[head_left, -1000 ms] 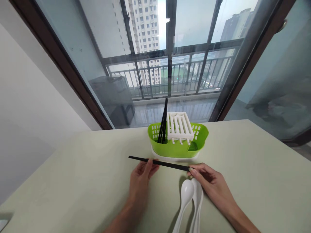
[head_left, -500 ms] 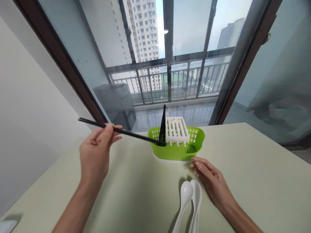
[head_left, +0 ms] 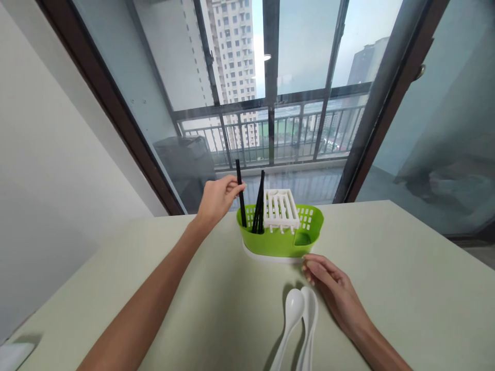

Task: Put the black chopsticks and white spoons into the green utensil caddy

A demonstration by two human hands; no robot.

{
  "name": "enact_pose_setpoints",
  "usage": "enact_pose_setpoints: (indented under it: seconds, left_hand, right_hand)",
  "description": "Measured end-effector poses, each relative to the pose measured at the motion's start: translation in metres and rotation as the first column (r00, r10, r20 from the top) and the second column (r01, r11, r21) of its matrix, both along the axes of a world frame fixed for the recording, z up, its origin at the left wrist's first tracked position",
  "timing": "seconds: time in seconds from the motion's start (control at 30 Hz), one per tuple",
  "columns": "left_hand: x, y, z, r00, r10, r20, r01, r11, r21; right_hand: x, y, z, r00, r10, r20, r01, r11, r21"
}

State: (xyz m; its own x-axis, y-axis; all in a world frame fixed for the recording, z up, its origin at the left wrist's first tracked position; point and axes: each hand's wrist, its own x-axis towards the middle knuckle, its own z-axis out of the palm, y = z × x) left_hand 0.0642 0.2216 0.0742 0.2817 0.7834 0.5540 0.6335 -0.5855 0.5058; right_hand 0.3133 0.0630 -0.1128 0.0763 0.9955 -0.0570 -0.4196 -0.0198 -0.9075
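Left hand (head_left: 218,198) pinched black chopsticks (head_left: 242,210) above mid-length, near-upright, likely to clear the green basket (head_left: 273,245); lower ends sat inside its left end. Right hand (head_left: 333,288) was empty, fingers loosely parted, by basket front.

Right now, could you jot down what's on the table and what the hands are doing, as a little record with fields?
Left hand: pinches black chopsticks near their upper part; hand beside the basket
Right hand: loosely curled, nothing seen in it; fingertips close to the tray, contact unclear
Basket: green, on a white tray
Inside basket: lower ends of the held chopsticks, at its left end; next to them, a black bunch, leaning slightly
Rack: white, slotted, at the basket's middle
Spoons: white, on the table
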Motion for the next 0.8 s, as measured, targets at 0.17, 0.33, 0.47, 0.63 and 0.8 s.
enact_pose_setpoints:
  seconds: [0.17,0.33,0.47,0.63,0.8]
  left_hand:
    - [0.005,0.020,-0.014,0.983,-0.045,-0.180,0.030,0.996,-0.089]
    - [0.011,0.027,-0.029,0.974,-0.074,-0.215,0.051,0.992,-0.114]
    - [0.010,0.026,-0.041,0.975,-0.062,-0.215,0.049,0.997,-0.066]
    - [-0.003,0.003,-0.051,0.994,0.097,0.045,-0.099,0.994,0.040]
    - [-0.008,-0.067,-0.075,0.924,0.147,0.354,-0.243,0.939,0.244]
  right_hand:
    - [-0.001,0.002,-0.001,0.999,0.010,0.031,-0.010,1.000,0.014]
    - [-0.001,0.002,-0.004,0.999,0.025,0.044,-0.026,1.000,0.004]
    - [0.000,0.001,-0.004,0.999,0.029,0.046,-0.030,0.999,0.011]
    - [0.002,0.000,-0.004,0.999,0.024,0.044,-0.024,1.000,0.005]
    - [0.001,-0.001,-0.004,0.999,0.028,0.039,-0.028,1.000,-0.002]
